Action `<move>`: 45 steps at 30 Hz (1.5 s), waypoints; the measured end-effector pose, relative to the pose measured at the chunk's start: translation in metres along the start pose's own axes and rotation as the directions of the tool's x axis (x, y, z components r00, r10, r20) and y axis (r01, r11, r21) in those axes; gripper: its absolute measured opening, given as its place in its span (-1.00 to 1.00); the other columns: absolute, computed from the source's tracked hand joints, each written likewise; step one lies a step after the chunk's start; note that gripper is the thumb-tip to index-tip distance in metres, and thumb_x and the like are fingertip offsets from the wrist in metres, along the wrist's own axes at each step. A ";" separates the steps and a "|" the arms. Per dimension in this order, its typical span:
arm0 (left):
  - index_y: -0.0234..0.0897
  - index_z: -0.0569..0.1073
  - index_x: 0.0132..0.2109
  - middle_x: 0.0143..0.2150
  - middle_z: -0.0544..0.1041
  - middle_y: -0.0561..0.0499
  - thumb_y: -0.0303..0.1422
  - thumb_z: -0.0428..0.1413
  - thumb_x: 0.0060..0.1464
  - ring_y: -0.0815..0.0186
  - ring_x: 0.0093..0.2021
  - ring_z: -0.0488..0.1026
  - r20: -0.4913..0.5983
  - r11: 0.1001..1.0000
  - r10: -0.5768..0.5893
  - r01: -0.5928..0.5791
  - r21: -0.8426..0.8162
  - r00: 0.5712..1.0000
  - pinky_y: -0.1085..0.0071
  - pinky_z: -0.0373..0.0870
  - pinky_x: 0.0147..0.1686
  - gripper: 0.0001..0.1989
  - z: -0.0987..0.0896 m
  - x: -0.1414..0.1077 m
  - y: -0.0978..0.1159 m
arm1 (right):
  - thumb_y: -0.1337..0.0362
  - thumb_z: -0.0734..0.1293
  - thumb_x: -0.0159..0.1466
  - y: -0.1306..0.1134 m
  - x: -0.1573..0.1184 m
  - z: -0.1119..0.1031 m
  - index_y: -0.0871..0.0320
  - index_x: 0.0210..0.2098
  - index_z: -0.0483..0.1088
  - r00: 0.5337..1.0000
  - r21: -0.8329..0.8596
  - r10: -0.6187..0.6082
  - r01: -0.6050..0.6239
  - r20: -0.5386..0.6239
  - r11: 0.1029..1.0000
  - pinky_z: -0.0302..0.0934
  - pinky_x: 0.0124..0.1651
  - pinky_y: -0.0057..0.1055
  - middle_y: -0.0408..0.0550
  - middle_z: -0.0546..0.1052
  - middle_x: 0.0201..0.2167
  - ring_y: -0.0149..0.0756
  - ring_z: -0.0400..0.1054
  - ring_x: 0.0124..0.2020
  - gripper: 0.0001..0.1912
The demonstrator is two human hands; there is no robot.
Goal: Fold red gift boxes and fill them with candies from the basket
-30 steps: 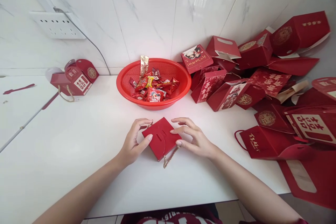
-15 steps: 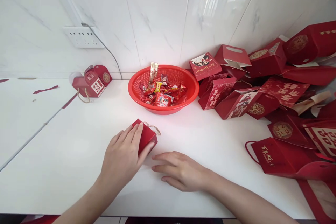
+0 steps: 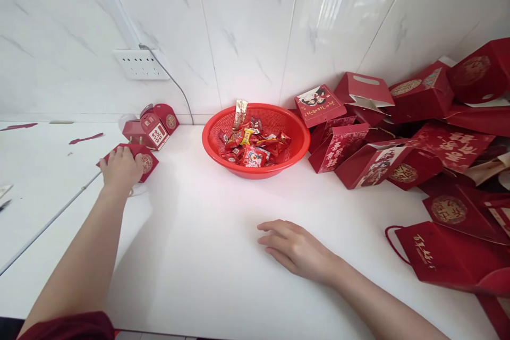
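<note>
A: ok so head view, it's the only one you've got. Where's your red box (image 3: 149, 164) sitting?

B: Near the back-left corner of your white tabletop (image 3: 207, 265), right where the seam (image 3: 48, 226) runs up to it. It's in front of the standing box (image 3: 158, 135); can't tell if those two touch tbh.

A: And your hands?

B: Your left hand (image 3: 122, 167) is over the top, fingers half curled across it, thumb toward the right side. Looks like you've got hold of it, though the underside of that grip is hidden. Your right hand (image 3: 298, 249) is loosely open, nothing in it, toward the front edge of the tabletop and a bit right of the middle.

A: How's that box gonna handle, you reckon?

B: I'd bet light and stiffish, folded card by the look of it. Can't see what's inside, so don't trust me on weight. Probably not very slippery, but the flaps and corners would crease if you lean on them from above.

A: So where should you grab it?

B: Two opposite side walls, low down, thumb against fingers, gentle squeeze. The rope handle (image 3: 137, 189) pokes out toward the tabletop's front edge, so mind you don't pin it under the box.
</note>
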State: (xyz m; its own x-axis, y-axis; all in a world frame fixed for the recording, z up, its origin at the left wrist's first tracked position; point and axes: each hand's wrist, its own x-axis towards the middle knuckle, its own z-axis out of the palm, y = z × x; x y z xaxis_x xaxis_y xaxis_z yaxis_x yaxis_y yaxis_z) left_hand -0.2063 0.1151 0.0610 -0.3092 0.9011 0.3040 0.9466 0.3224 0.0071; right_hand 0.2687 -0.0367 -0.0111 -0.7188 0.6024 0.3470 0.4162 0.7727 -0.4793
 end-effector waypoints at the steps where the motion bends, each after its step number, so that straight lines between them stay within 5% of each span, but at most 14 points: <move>1: -0.85 0.18 0.23 0.33 0.18 -0.62 -0.29 -0.16 0.31 -0.23 0.33 0.11 0.006 1.000 -0.003 0.003 -0.006 1.000 -0.24 -0.04 0.23 -0.41 0.001 0.009 -0.004 | 0.31 0.21 0.41 0.000 0.000 0.001 0.13 -0.02 0.46 1.000 0.007 -0.001 0.001 0.013 1.000 0.39 0.03 -0.21 0.10 0.48 0.10 -0.21 0.45 0.00 -0.76; 7: -0.89 0.14 0.23 0.32 0.16 -0.64 -0.25 -0.13 0.31 -0.22 0.35 0.05 0.020 0.998 0.008 -0.007 -0.060 1.000 -0.28 -0.11 0.24 -0.36 0.009 0.038 -0.014 | 0.33 0.20 0.42 0.003 0.003 0.004 0.13 -0.04 0.47 0.998 0.022 0.013 -0.014 0.056 1.000 0.37 0.05 -0.21 0.07 0.50 0.06 -0.21 0.44 0.02 -0.77; 22: -0.86 0.09 0.26 0.38 0.08 -0.59 -0.18 -0.09 0.30 -0.22 0.38 0.04 0.042 0.993 0.048 -0.043 -0.113 0.998 -0.34 -0.23 0.26 -0.30 0.015 0.063 -0.021 | 0.33 0.20 0.42 0.007 0.003 0.003 0.13 -0.05 0.46 0.997 0.062 0.029 -0.033 0.067 0.998 0.32 0.07 -0.22 0.03 0.52 0.02 -0.24 0.43 0.00 -0.78; 33: -0.76 0.23 0.20 0.31 0.21 -0.56 0.01 0.01 0.18 -0.31 0.29 0.14 0.091 0.995 0.024 -0.015 -0.094 0.996 -0.39 -0.06 0.18 -0.20 0.001 0.071 -0.019 | 0.34 0.22 0.41 0.004 0.007 0.000 0.12 -0.07 0.47 0.999 0.046 0.015 -0.017 0.041 0.999 0.32 0.09 -0.29 0.01 0.53 0.01 -0.29 0.43 -0.01 -0.79; 35: -0.72 0.19 0.23 0.34 0.15 -0.55 0.04 0.01 0.18 -0.33 0.33 0.07 0.034 0.994 0.009 -0.005 -0.113 0.999 -0.43 -0.07 0.15 -0.18 -0.010 0.066 -0.007 | 0.34 0.23 0.40 0.005 0.009 -0.002 0.13 -0.07 0.47 1.000 0.013 0.005 -0.005 0.030 1.000 0.33 0.08 -0.30 0.02 0.53 0.02 -0.30 0.44 -0.01 -0.79; 37: -0.66 0.13 0.29 0.41 0.02 -0.54 0.00 -0.02 0.23 -0.29 0.40 -0.07 -0.133 0.987 0.044 -0.064 -0.149 0.990 -0.45 -0.12 0.16 -0.22 -0.026 0.055 0.018 | 0.33 0.23 0.40 0.009 0.009 -0.007 0.13 -0.05 0.46 1.000 -0.039 -0.009 0.009 -0.002 0.999 0.34 0.07 -0.29 0.05 0.52 0.04 -0.28 0.44 0.01 -0.79; 40: -0.53 0.08 0.36 0.45 -0.05 -0.43 -0.11 -0.07 0.29 -0.15 0.45 -0.12 -0.455 0.935 0.204 -0.311 -0.173 0.867 -0.38 -0.22 0.26 -0.32 -0.056 0.022 0.069 | 0.32 0.23 0.40 0.017 0.012 -0.028 0.13 -0.03 0.45 0.994 -0.134 -0.033 0.020 -0.100 0.991 0.34 0.07 -0.23 0.09 0.50 0.07 -0.23 0.42 0.05 -0.79; 42: -0.45 0.12 0.36 0.43 0.04 -0.36 -0.16 0.01 0.25 -0.04 0.44 -0.03 -0.594 0.873 0.298 -0.465 -0.147 0.747 -0.16 -0.08 0.33 -0.34 -0.072 -0.009 0.105 | 0.33 0.22 0.41 0.021 0.016 -0.050 0.13 -0.04 0.45 0.982 -0.193 -0.038 0.002 -0.182 0.981 0.33 0.09 -0.19 0.10 0.50 0.08 -0.19 0.40 0.08 -0.79; 45: -0.20 0.30 0.24 0.28 0.33 -0.19 -0.23 0.11 0.18 0.05 0.34 0.21 -0.632 0.641 0.571 -0.766 -0.055 0.523 0.01 0.11 0.30 -0.50 -0.080 -0.066 0.153 | 0.32 0.22 0.41 0.025 0.027 -0.089 0.11 -0.05 0.47 0.954 -0.285 -0.016 -0.073 -0.298 0.956 0.28 0.13 -0.11 0.09 0.46 0.13 -0.14 0.36 0.12 -0.78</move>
State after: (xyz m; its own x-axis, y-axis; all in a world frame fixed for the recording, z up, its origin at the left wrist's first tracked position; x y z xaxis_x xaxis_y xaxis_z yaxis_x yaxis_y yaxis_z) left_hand -0.0340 0.0819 0.1179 0.4370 0.4721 0.7656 0.8482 -0.4996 -0.1761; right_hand 0.3095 0.0168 0.0581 -0.5269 0.6221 0.5791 0.6090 0.7516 -0.2534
